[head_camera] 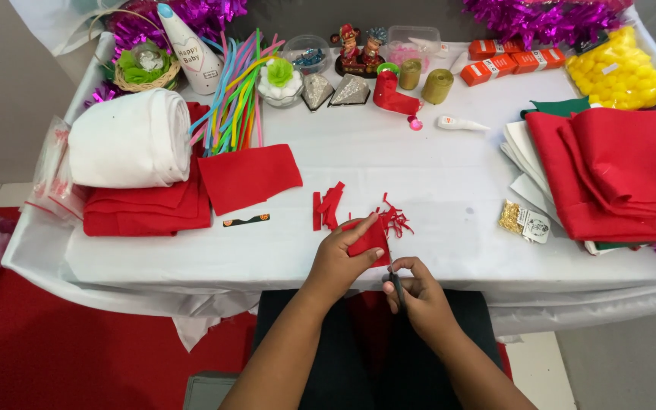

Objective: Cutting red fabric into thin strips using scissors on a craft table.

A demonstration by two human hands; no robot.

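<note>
A small piece of red felt point(367, 241) sits at the near edge of the table point(419, 171), pinched in the left hand point(341, 260) — thumb under, fingers folded over its top edge. Just beside it the right hand point(414, 290) is closed around a pair of dark scissors point(397, 287), whose blades point up toward the felt's lower corner; whether the blades touch the felt I cannot tell.

Just beyond the felt piece lie red felt scraps point(329, 205) and a tangle of thin red trimmings point(396, 220) on the white tablecloth. Further left lies a flat red felt square point(248, 177), with a small black-and-orange strip point(246, 220) in front of it. At the far left a roll of white fabric point(129, 140) rests on a stack of folded red felt point(146, 206).

To the right a larger pile of red felt point(620, 171) lies over white sheets, with a small packet of gold pieces point(521, 220) near it. Along the back stand coloured pipe cleaners point(233, 95), spools of red and gold ribbon point(419, 83), orange boxes point(506, 62), a bag of yellow pom-poms point(618, 70) and a glue bottle point(461, 123).
</note>
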